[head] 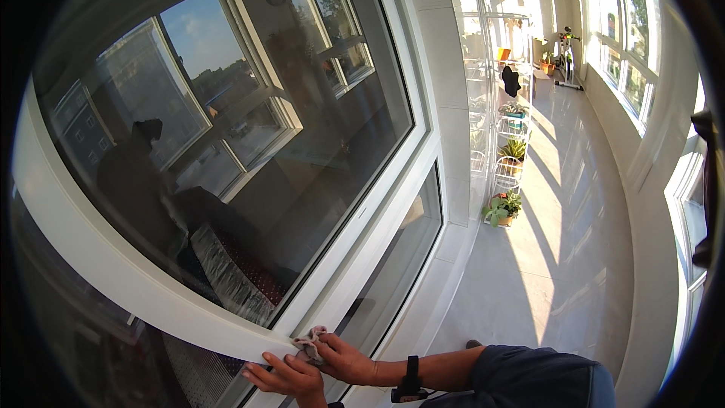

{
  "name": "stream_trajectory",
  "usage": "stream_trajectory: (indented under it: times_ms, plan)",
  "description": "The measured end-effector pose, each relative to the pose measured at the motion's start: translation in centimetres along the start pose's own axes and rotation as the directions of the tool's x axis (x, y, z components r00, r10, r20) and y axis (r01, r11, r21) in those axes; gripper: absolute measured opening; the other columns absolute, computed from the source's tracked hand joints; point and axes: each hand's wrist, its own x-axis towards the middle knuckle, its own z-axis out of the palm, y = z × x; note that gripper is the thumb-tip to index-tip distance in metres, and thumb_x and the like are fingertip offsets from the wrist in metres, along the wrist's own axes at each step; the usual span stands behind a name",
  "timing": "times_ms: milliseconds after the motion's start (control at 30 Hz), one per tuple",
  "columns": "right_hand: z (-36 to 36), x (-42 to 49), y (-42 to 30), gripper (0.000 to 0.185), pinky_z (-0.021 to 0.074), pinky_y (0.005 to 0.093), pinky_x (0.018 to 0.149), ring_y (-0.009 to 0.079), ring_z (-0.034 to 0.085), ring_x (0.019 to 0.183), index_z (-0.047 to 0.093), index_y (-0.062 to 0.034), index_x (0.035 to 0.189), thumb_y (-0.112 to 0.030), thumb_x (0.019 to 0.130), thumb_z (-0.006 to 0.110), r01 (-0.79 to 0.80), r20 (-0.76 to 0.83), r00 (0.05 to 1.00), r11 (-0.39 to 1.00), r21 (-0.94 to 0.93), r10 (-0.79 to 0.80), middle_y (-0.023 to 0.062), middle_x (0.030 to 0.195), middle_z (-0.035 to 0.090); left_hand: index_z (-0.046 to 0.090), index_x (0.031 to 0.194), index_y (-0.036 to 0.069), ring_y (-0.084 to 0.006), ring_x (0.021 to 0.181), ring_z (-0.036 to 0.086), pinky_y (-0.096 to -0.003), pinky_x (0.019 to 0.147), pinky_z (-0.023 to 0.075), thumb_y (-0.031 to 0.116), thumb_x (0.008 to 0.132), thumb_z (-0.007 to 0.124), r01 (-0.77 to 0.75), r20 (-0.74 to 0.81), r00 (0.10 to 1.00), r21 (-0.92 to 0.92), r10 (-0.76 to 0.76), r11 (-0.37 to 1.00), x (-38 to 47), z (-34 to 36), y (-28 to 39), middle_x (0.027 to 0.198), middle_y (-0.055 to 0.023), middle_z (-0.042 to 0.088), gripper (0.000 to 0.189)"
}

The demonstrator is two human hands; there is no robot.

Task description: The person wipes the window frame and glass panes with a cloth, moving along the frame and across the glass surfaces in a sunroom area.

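Observation:
My right hand (344, 358) has a crumpled, pale greyish-pink cloth (309, 344) bunched under its fingers. It presses the cloth to the lower corner of a white window frame (249, 337). Just beside it, my left hand (290, 377) rests against the edge of the same frame with its fingers apart. Its thumb side is close to the cloth; whether it touches the cloth is hard to tell. Above both hands spreads the large dark glass pane (317, 170), which reflects other windows and my own figure. A dark band with a small device (410, 386) is on my right wrist.
A smaller lower pane (396, 260) adjoins the frame. Along the tiled wall stands a white wire plant rack (506, 175) with several potted succulents (504, 208). An exercise bike (568, 59) is at the far end of the sunlit floor (589, 272). Windows (623, 62) line the opposite wall.

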Motion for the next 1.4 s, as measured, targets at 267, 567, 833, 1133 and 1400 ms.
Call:
stream_trajectory:
  times_ms: [267,567,833,1133,1400]
  plan:
    - [-10.4,4.2,4.8,0.061,0.0570,0.0406,0.090,0.0352,0.062,0.111,0.059,-0.0134,0.133,-0.005,0.076,0.078,0.131,-0.003,0.990,0.935,-0.329,-0.140,0.0130,0.123,0.058,0.036,0.156,-0.003,-0.0533,0.151,0.023,-0.0674,0.115,0.0286,0.018,0.108,0.042,0.025,0.042,0.999,0.070,-0.028,0.997,-0.2,-0.8,0.1,0.164,-0.0272,0.026,0.053]
    - [-38.5,17.2,15.1,0.062,0.0544,0.0445,0.094,0.0389,0.060,0.114,0.060,-0.0113,0.132,0.008,0.073,0.071,-0.055,-0.244,0.959,0.753,-0.655,-0.142,0.0149,0.124,0.059,0.042,0.150,-0.009,-0.0581,0.141,0.036,-0.0679,0.113,0.0327,0.027,0.106,0.054,0.135,-0.031,0.991,0.111,-0.133,0.985,0.8,-0.7,2.8,0.152,-0.0375,0.037,0.058]
    - [-58.2,45.5,4.1,0.059,0.0519,0.0465,0.098,0.0430,0.060,0.118,0.060,-0.0095,0.135,0.013,0.080,0.059,0.259,-0.348,0.489,0.514,-0.818,-0.800,0.0186,0.130,0.060,0.046,0.148,-0.008,-0.0555,0.140,0.040,-0.0646,0.114,0.0360,0.034,0.106,0.055,0.467,-0.081,0.884,0.144,-0.460,0.873,2.6,-0.4,8.2,0.151,-0.0368,0.041,0.059]
    - [-68.2,60.7,-4.8,0.057,0.0515,0.0476,0.101,0.0416,0.062,0.119,0.059,-0.0179,0.140,0.004,0.087,0.060,0.244,-0.288,0.262,0.352,-0.904,-0.921,0.0153,0.134,0.061,0.043,0.149,-0.008,-0.0524,0.136,0.044,-0.0622,0.112,0.0392,0.041,0.107,0.050,0.498,-0.172,0.867,0.311,-0.467,0.809,0.8,2.7,7.6,0.149,-0.0350,0.042,0.065]
    - [-70.9,68.3,-10.8,0.045,0.0539,0.0459,0.087,0.0411,0.066,0.103,0.063,-0.0056,0.132,0.002,0.089,0.053,0.336,-0.207,0.228,0.276,-0.901,-0.952,0.0232,0.119,0.065,0.044,0.147,-0.009,-0.0523,0.135,0.046,-0.0614,0.111,0.0406,0.037,0.107,0.049,0.522,-0.189,0.852,0.400,-0.489,0.754,-0.8,3.2,6.9,0.147,-0.0349,0.045,0.061]
